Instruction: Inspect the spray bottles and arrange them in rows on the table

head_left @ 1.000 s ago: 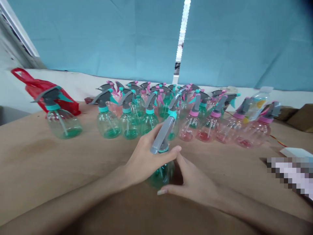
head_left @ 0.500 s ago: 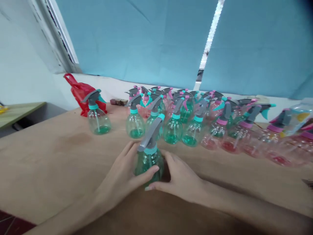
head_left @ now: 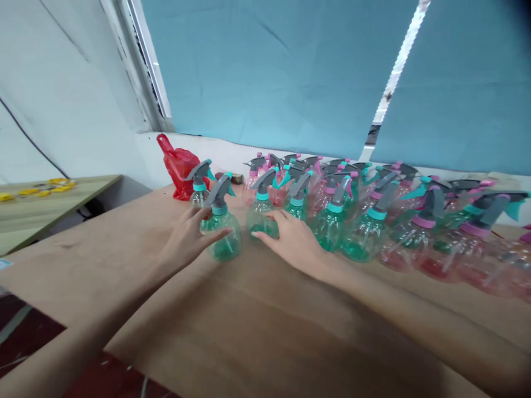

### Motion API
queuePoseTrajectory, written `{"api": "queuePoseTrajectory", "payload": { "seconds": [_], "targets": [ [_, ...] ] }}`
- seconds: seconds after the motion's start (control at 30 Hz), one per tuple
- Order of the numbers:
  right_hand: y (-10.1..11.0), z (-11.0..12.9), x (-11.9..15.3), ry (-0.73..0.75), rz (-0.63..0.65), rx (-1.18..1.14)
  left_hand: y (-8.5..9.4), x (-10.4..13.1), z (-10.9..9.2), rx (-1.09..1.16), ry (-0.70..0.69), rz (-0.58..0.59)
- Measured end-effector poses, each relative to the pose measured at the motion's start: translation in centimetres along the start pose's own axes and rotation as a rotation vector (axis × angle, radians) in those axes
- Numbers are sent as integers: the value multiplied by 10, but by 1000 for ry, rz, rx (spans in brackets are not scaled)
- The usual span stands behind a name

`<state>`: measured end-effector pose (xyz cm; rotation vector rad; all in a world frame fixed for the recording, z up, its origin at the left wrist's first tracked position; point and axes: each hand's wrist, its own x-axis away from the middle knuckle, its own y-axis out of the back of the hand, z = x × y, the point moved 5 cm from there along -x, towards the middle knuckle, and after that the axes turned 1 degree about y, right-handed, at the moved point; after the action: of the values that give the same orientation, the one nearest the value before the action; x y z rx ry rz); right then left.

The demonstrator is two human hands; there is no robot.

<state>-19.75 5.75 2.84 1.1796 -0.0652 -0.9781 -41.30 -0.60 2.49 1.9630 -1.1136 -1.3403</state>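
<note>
Holding the green spray bottle (head_left: 226,239) upright at the left end of the group, the left hand (head_left: 186,237) grips its side, thumb laid across the front. The base is on or just above the table (head_left: 249,326); contact cannot be confirmed. The right hand (head_left: 296,239) is spread, thumb apart from fingers, in front of a neighbouring bottle (head_left: 261,205); no grip is visible, and whether it touches that bottle cannot be told.

Status: turquoise-necked bottles (head_left: 327,231) and pink-necked bottles (head_left: 435,262) stand upright in close rows to the right, visibly fitted with trigger heads. One rear bottle (head_left: 200,194) stands beside the red bag (head_left: 180,172). Judged from this layout, arranging is well advanced. Apparently outstanding: final alignment and release of the held unit. Whether further bottles remain cannot be determined.
</note>
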Motion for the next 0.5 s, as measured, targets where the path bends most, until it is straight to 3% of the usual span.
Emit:
{"api": "queuePoseTrajectory", "payload": {
  "seconds": [0.2, 0.5],
  "targets": [
    [-4, -10, -18, -69, -28, -1, -14, -25, 14, 54, -23, -13],
    [-18, -16, -42, -231, 63, -128, -25, -45, 19, 119, -40, -8]
  ]
}}
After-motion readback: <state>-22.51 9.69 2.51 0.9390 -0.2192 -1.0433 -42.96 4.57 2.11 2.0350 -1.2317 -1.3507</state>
